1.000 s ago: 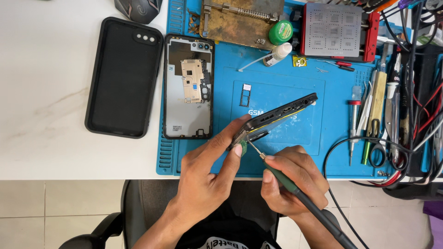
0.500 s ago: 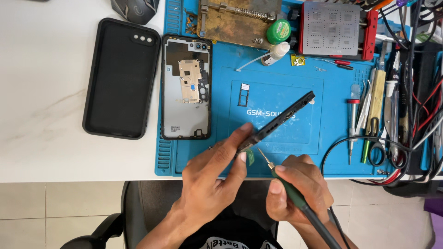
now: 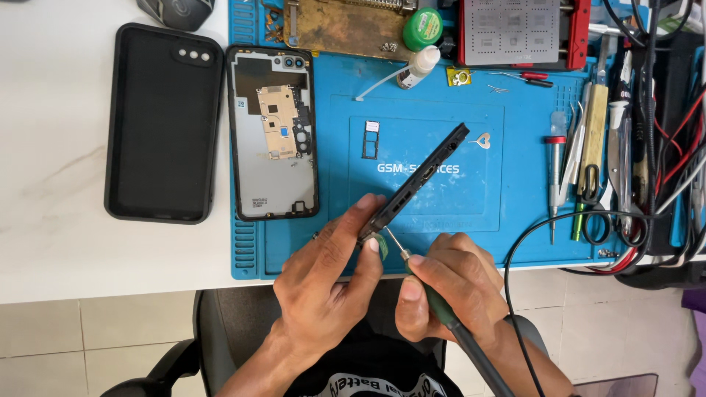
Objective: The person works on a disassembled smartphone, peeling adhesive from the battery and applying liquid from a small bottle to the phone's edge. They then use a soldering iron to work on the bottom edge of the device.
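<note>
At the blue mat's [image 3: 515,235] near edge, a dark phone frame [image 3: 419,179] stands on edge, tilted toward 1 o'clock. Left hand [image 3: 331,283] grips its lower end. Right hand [image 3: 452,283] clasps a soldering iron [image 3: 434,309], tip apparently touching the frame. Opened back cover [image 3: 273,136] lies at 10 o'clock.

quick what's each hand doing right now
Left hand: closed on the dark phone body, held edge-up over the blue mat.
Right hand: closed on the soldering iron, tip at the phone's lower end.
</note>
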